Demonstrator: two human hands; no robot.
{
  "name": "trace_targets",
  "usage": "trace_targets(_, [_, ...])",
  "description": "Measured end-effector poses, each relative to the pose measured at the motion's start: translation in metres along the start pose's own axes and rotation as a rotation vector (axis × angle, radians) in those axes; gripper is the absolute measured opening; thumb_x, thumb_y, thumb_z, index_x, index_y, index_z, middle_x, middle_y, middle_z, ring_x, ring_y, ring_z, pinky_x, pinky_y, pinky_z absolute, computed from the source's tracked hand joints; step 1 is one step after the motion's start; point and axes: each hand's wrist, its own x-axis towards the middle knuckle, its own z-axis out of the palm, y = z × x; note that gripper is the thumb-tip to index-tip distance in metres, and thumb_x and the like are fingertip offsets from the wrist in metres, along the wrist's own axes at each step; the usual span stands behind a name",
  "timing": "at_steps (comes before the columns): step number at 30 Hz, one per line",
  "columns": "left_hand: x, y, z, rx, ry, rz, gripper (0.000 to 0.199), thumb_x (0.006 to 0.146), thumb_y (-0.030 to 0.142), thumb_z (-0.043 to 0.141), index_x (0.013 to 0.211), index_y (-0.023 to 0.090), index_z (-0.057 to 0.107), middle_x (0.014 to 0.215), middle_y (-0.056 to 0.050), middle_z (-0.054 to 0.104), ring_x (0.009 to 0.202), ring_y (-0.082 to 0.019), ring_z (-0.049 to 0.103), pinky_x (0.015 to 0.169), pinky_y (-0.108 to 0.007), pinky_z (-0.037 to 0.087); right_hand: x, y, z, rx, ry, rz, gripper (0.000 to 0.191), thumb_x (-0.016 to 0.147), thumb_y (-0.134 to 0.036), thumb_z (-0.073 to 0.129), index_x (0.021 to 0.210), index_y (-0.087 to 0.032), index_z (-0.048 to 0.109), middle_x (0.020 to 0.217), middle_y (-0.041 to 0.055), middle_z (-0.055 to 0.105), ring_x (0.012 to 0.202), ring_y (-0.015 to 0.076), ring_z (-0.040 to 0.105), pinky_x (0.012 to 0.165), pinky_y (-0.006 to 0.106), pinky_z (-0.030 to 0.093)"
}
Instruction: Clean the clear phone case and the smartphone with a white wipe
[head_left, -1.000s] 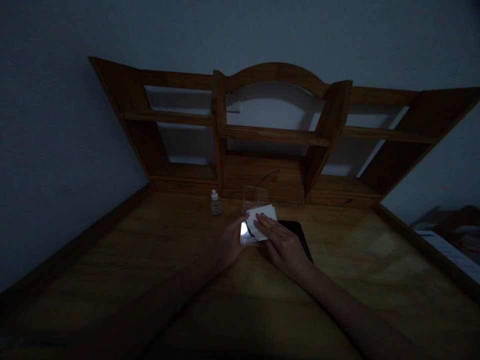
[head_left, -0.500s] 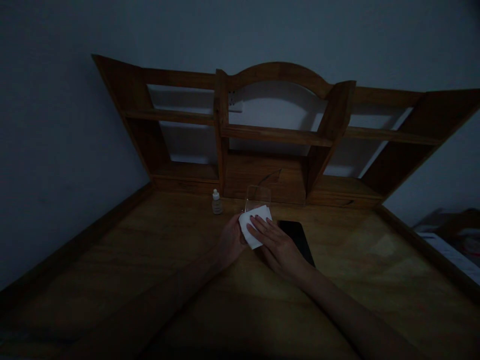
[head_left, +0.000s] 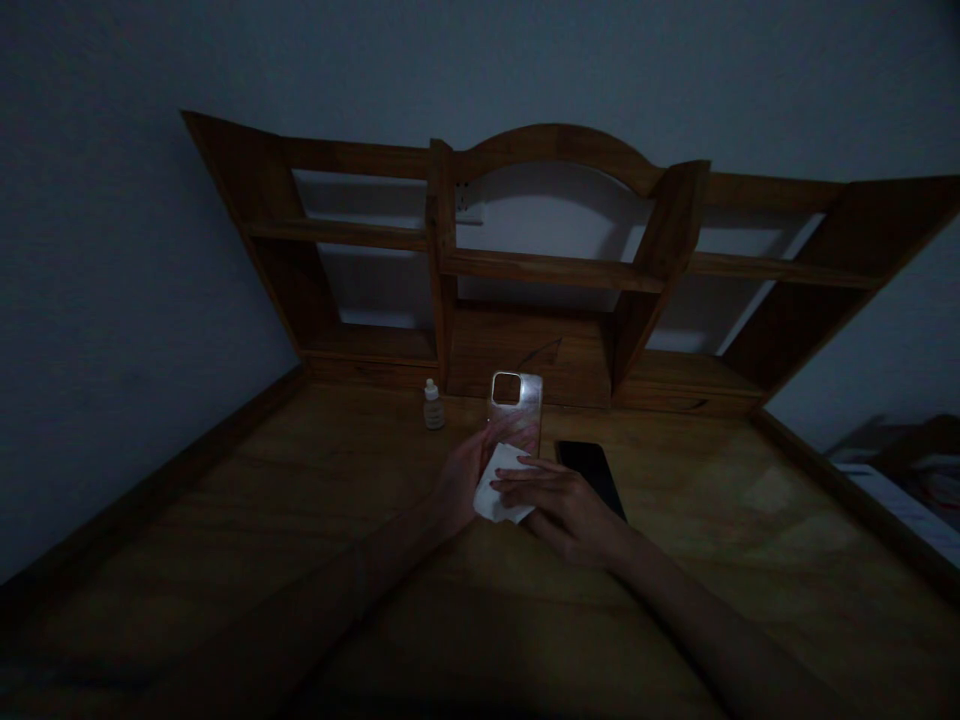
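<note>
A clear phone case (head_left: 528,400) with a square camera cut-out stands tilted up over the desk, its upper part catching the light. My left hand (head_left: 459,482) grips it by its lower left side; the fingers behind it are partly hidden. Against the lower face of the case lies a folded white tissue (head_left: 496,490). My right hand (head_left: 559,502) presses on that tissue, with its fingers bent together over it. Just beyond the right hand a black phone (head_left: 592,472) lies flat, partly covered by the wrist.
A small dropper bottle (head_left: 433,408) with a white top stands left of the case. Along the back of the wooden desk (head_left: 712,500) rises a wooden shelf unit (head_left: 555,268). A wall socket (head_left: 469,207) shows behind it. The room is dim.
My right hand and the tissue have slid down the case toward me. The upper part of the case, see-through before, now shows bright and uncovered.
</note>
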Motion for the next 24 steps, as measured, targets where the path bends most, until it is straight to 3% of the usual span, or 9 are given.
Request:
trace_targets(6, [-0.003,0.002,-0.011,0.095,-0.095,0.01,0.043,0.101,0.04,0.045,0.136,0.017,0.056,0.135,-0.013,0.062,0.13,-0.027,0.055,0.097,-0.036,0.052,-0.004,0.007,-0.003,0.041,0.043,0.002,0.029,0.085,-0.01,0.052,0.106,-0.022,0.068,0.104,0.0044,0.074,0.105,0.0215,0.069,0.105,0.043,0.048])
trace_targets(12, [-0.005,0.003,-0.012,0.14,-0.065,-0.015,0.044,0.098,0.036,0.05,0.14,0.022,0.051,0.144,-0.01,0.055,0.134,-0.027,0.051,0.083,-0.032,0.057,-0.007,0.014,-0.003,0.061,0.096,0.019,0.022,0.09,-0.015,0.05,0.101,-0.021,0.068,0.099,0.0055,0.073,0.097,0.0219,0.069,0.096,0.041,0.051])
trace_targets(16, [-0.006,0.002,-0.006,0.122,-0.008,0.027,0.032,0.092,0.024,0.059,0.124,0.019,0.059,0.136,-0.012,0.061,0.128,-0.027,0.057,0.091,-0.037,0.056,-0.008,0.017,0.0,0.103,0.162,0.016,0.022,0.092,-0.014,0.049,0.101,-0.021,0.069,0.099,0.0051,0.074,0.097,0.0219,0.069,0.094,0.041,0.052])
trace_targets(19, [-0.006,0.001,-0.003,0.111,0.017,0.05,0.023,0.089,0.016,0.061,0.112,0.018,0.062,0.123,-0.01,0.067,0.118,-0.025,0.063,0.089,-0.037,0.056,-0.008,0.018,0.001,0.111,0.187,0.018,0.022,0.093,-0.015,0.049,0.101,-0.021,0.068,0.098,0.0049,0.074,0.097,0.0218,0.069,0.093,0.04,0.052])
trace_targets(24, [-0.006,-0.001,-0.002,0.119,0.0,0.065,0.031,0.082,0.007,0.064,0.11,0.02,0.063,0.115,-0.006,0.069,0.115,-0.024,0.064,0.086,-0.034,0.056,-0.009,0.017,0.001,0.092,0.194,0.026,0.021,0.095,-0.02,0.048,0.102,-0.021,0.068,0.099,0.0058,0.073,0.097,0.0216,0.069,0.092,0.039,0.052])
